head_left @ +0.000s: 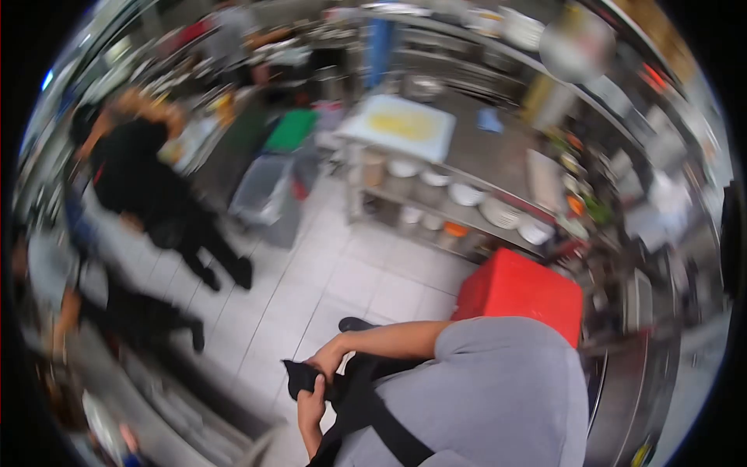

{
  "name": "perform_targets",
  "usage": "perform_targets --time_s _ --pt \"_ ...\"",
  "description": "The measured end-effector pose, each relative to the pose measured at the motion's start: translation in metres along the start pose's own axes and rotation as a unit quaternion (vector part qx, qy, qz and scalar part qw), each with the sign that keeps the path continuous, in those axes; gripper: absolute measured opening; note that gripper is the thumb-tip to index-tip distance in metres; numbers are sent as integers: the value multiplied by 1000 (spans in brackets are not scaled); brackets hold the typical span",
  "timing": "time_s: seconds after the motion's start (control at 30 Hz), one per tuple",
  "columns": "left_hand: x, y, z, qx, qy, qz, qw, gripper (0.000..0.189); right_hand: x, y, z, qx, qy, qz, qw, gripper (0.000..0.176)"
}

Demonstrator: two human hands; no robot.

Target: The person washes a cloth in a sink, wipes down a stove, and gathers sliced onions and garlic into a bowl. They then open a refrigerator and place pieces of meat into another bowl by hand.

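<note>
My right hand reaches in from a grey short sleeve and is closed at a bunched black cloth. From below, my left hand grips the same cloth, with its thumb laid along the near side. One pointed corner of the cloth sticks out past both hands. Black fabric continues from them to the black apron strapped over my grey shirt. Some of my fingers are hidden behind the cloth. A dark shoe shows just beyond my right forearm.
A red bin stands close by my right shoulder. Ahead is a steel worktable with a stained white board and bowls beneath. A grey lined bin and two people are at the left, over white floor tiles.
</note>
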State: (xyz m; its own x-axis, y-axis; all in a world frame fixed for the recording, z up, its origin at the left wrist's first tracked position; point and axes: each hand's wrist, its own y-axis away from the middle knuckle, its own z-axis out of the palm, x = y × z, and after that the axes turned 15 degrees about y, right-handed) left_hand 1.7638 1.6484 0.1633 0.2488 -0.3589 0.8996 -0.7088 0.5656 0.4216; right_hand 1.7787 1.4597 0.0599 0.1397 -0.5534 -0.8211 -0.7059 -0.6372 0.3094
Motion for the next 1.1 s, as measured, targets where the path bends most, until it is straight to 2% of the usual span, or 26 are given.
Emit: perform_targets --time_s 0.03,0.1,0.13,0.17,0.2,0.23,0.3,0.33,0.37,0.4,0.43,0.47,0.53,0.6,0.63,0.67,0.73,0.77,0.8,0.83,0.87,0.9,0.93,1.0,1.03,1.1 --pt "-38 12 -43 -59 54 24 997 56 -42 -3 15 44 -9 75 996 114" --pt "-55 5 -32 -130 97 40 986 54 -103 58 -7 73 -43 220 972 124" --pt "-54 10 -23 -147 213 -15 966 52 -86 79 1 91 -44 235 967 124" --pt "-53 18 -19 -156 322 -75 931 53 -57 100 11 179 39 292 939 121" --pt "-52 27 -18 -171 315 -72 931 53 -43 116 20 260 121 344 894 119" --pt "23 -35 34 -174 246 -114 947 55 9 190 -60 330 82 338 878 112" --pt "28 -56 57 -223 149 -122 955 60 -8 300 -86 439 74 401 801 91" --pt "31 -69 76 -227 122 -130 957 56 7 358 -95 516 146 413 736 83" --pt "15 -89 84 -251 124 -132 951 60 -32 423 -111 567 91 417 705 74" --pt "3 -112 95 -278 124 -135 943 64 -46 481 -118 627 120 436 635 67" --pt "5 -126 114 -295 111 -135 939 64 -75 534 -126 710 82 419 559 60" --pt "12 -142 134 -290 88 -139 943 63 -75 590 -128 762 154 418 470 54" --pt "33 -168 186 -293 56 -142 944 63 -100 682 -127 823 175 449 301 40" --pt "58 -191 238 -276 25 -129 952 63 -110 779 -114 811 195 515 197 26" --pt "80 -192 263 -294 10 -93 951 61 -109 831 -103 789 346 495 112 23" --pt "102 -191 288 -305 -5 -74 950 60 -127 875 -96 731 314 604 48 21" --pt "137 -194 326 -332 -38 -54 941 52 -138 988 -73 652 377 650 -100 21" --pt "148 -197 337 -341 -46 -52 937 50 -143 1037 -59 601 348 711 -114 23" --pt "158 -199 346 -347 -55 -51 935 48 -143 1091 -42 502 334 792 -96 25" --pt "166 -200 354 -343 -63 -54 935 47 -145 1106 -31 427 420 799 -60 26" --pt "166 -207 359 -332 -76 -69 938 47 -137 1149 -17 413 388 823 -41 26" --pt "167 -215 365 -332 -92 -70 936 47 -140 1169 -14 382 319 867 31 29" --pt "168 -217 369 -333 -108 -72 934 47 -139 1187 -8 375 268 886 58 30" --pt "177 -216 382 -332 -116 -79 933 47 -150 1214 10 348 234 893 165 30" --pt "180 -216 388 -329 -113 -82 934 47 -149 1226 10 346 231 893 170 30" --pt "185 -215 395 -330 -107 -85 934 46 -152 1247 10 393 115 896 171 30"
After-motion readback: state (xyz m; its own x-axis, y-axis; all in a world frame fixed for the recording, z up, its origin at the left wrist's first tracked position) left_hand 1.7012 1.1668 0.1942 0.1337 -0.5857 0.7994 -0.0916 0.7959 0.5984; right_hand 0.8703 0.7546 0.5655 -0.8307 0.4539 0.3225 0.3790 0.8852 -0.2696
